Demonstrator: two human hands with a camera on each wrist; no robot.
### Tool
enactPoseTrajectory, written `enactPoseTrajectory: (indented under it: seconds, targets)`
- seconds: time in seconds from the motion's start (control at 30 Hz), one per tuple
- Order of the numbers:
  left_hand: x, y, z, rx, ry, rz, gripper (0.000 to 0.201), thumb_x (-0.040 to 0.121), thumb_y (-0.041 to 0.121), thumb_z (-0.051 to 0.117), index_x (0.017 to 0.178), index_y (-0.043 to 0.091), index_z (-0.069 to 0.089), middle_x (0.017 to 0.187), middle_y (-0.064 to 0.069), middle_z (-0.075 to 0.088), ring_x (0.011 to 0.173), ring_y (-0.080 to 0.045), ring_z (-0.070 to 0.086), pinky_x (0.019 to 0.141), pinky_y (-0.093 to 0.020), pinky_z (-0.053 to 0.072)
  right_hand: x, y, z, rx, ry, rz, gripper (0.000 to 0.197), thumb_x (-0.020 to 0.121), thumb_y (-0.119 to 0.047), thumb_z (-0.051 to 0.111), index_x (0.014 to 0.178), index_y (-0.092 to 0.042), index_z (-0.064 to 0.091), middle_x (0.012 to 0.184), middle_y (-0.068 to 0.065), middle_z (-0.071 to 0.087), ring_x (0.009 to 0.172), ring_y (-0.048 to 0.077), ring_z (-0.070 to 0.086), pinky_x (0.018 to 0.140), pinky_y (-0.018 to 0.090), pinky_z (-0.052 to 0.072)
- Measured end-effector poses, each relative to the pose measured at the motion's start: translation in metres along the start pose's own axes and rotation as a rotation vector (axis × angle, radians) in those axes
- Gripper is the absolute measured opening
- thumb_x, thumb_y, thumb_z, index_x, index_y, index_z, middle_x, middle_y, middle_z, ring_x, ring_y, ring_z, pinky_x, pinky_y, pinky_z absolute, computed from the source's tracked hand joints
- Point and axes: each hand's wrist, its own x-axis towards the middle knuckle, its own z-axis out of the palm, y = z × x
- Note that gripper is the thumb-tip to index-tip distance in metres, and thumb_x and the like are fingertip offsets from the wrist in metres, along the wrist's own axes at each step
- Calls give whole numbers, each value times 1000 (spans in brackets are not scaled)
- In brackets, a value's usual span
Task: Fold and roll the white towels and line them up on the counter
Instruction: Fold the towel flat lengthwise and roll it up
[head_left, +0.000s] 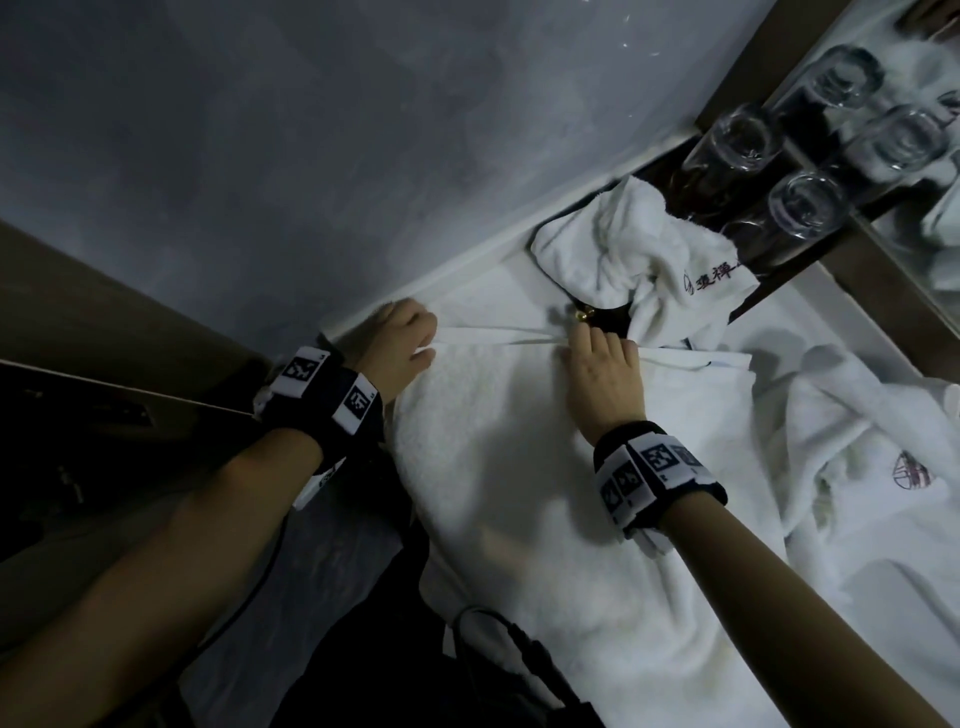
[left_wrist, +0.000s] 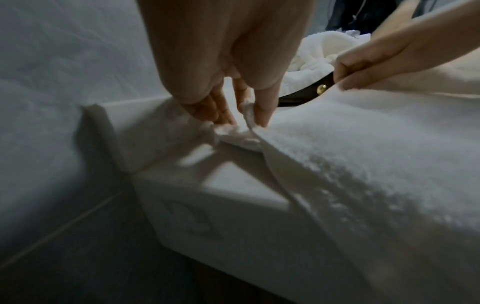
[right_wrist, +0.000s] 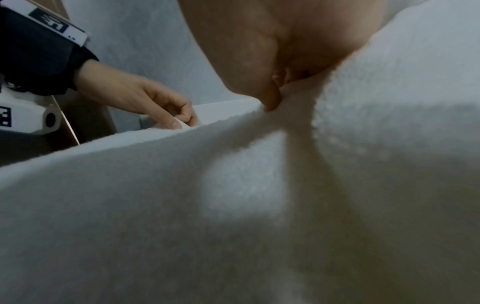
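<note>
— Where's the towel (head_left: 545, 493)?
— Spread over the counter (left_wrist: 233, 205), far edge by the wall.
— And the hands?
— Left hand (head_left: 400, 343) pinches its far corner; right hand (head_left: 602, 384) grips that edge midway.

4 upturned glasses (head_left: 805, 205) on dark tray (head_left: 779, 249), grey wall (head_left: 311, 130) behind

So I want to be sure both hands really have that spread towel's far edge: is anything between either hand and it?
Nothing visible. The left hand pinches the towel at its far left corner, and the right hand pinches the same far edge further along. A crumpled towel and glasses sit beyond, clear of both grips.
</note>
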Motion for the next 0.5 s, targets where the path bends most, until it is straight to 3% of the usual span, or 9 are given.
enactPoseTrajectory:
  seconds: [0.07,0.13,0.23,0.37,0.43,0.5]
  targets:
    - [0,1,-1,189,-27,37,9,86,14,55,83,6,51,104,-15,52,101,-31,45,84,-38,30,-3,3,-4,2,23,3,34,100,-20,28,125,-2,44,108,16,56,100,32,49,88,38,27]
    - [-2,2,-5,230,-44,59,11,89,15,52,89,4,52,100,-14,51,97,-31,47,81,-38,31,-5,6,-7,9,39,8,35,100,-20,30,125,-1,45,108,17,56,100,32,49,88,38,27]
    - [-7,1,-14,-98,-9,113,21,89,6,53,75,9,38,79,-10,38,70,-25,41,66,-33,31,-7,8,-9,6,34,14,33,100,-19,30,122,-1,46,107,18,55,99,33,49,89,40,29]
    - [-23,-2,-24,-379,-6,91,23,90,8,55,74,10,39,63,5,33,56,-5,31,54,-13,30,-9,5,-11,28,103,59,28,96,-14,36,109,3,54,95,23,58,90,36,55,83,44,39]
    - [-32,-1,-26,-425,13,79,22,90,12,55,75,11,40,60,7,32,52,-3,33,52,-9,31,-12,0,-15,18,133,82,31,90,-14,37,102,4,59,84,22,60,79,36,58,74,43,45]
    - [-39,-1,-27,-467,48,60,20,91,14,55,77,10,41,61,7,32,51,-2,32,51,-9,30,-12,-3,-17,24,141,83,38,90,-17,32,107,4,58,84,22,60,78,36,58,73,43,45]
